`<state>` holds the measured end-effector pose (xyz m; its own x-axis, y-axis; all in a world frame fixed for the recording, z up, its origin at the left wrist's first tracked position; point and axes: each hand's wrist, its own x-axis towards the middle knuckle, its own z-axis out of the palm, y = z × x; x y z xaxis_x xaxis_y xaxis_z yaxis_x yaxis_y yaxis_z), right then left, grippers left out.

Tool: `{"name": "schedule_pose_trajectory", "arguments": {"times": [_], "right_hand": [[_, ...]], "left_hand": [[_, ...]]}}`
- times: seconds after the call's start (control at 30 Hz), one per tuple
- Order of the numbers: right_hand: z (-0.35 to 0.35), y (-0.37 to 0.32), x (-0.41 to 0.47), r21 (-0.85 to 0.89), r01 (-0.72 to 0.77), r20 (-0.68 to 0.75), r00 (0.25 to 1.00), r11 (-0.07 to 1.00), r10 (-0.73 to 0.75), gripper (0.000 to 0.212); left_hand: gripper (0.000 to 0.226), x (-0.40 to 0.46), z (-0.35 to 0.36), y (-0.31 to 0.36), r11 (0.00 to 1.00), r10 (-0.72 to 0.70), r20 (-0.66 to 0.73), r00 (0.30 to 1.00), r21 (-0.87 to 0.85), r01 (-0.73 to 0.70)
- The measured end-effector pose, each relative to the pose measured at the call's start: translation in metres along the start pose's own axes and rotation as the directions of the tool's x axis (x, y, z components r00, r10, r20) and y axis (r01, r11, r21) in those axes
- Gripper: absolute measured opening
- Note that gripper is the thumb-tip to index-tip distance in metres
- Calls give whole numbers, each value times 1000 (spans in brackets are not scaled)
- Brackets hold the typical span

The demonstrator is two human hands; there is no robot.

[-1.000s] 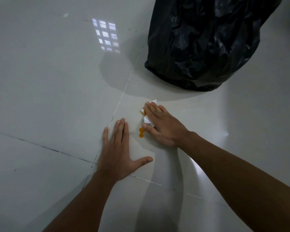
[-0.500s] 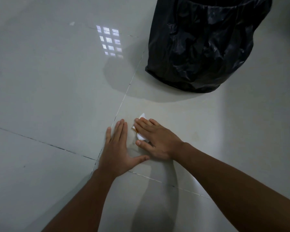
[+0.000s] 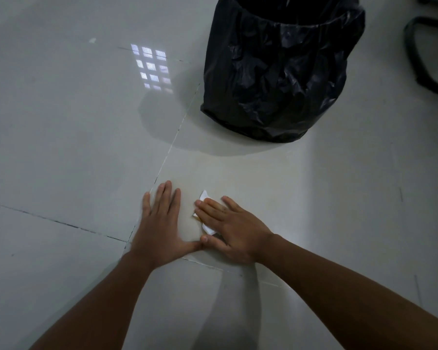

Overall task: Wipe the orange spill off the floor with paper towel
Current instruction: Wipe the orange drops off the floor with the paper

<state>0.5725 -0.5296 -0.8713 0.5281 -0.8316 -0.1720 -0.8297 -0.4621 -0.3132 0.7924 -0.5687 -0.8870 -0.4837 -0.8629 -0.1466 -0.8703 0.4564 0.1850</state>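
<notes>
My right hand point(image 3: 229, 226) lies flat on the pale tiled floor and presses a small white paper towel point(image 3: 203, 197) under its fingers. A corner of the towel sticks out past the fingertips, and another edge shows below the index finger with a faint orange trace. No loose orange drops show on the floor around it. My left hand point(image 3: 162, 218) rests flat on the floor just left of the towel, fingers spread, holding nothing. Its thumb tip touches my right thumb.
A bin lined with a black plastic bag point(image 3: 276, 72) stands on the floor beyond my hands. A dark curved chair base point(image 3: 422, 54) shows at the top right edge. Tile joints point(image 3: 167, 152) cross the floor near my left hand.
My right hand slid the towel toward me and left over the orange drops seen a second ago; they no longer show. My left hand stayed planted. The view tilted up a little.
</notes>
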Motion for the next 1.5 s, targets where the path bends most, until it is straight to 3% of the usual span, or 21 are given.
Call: {"name": "schedule_pose_trajectory", "arguments": {"times": [0.87,1.07,1.27,1.4,1.5], "right_hand": [[3,26,-79,-208,-235,-34,972,949,233,67],[20,-5,-77,-87,-337,-73,941,938,331,79],[19,-2,-80,-20,-270,-61,961,963,268,75],[6,16,-86,129,-150,-29,987,980,155,67],[-4,37,-102,105,-54,-43,997,993,58,60]], "left_hand": [[144,0,-1,8,998,-48,-16,999,27,49],[144,0,0,7,998,-50,-13,999,28,51],[150,0,-1,5,999,-35,17,999,36,35],[150,-1,-4,-1,1000,-19,1,1000,-10,19],[148,-3,-6,-7,999,-12,-5,1000,-51,12]]}}
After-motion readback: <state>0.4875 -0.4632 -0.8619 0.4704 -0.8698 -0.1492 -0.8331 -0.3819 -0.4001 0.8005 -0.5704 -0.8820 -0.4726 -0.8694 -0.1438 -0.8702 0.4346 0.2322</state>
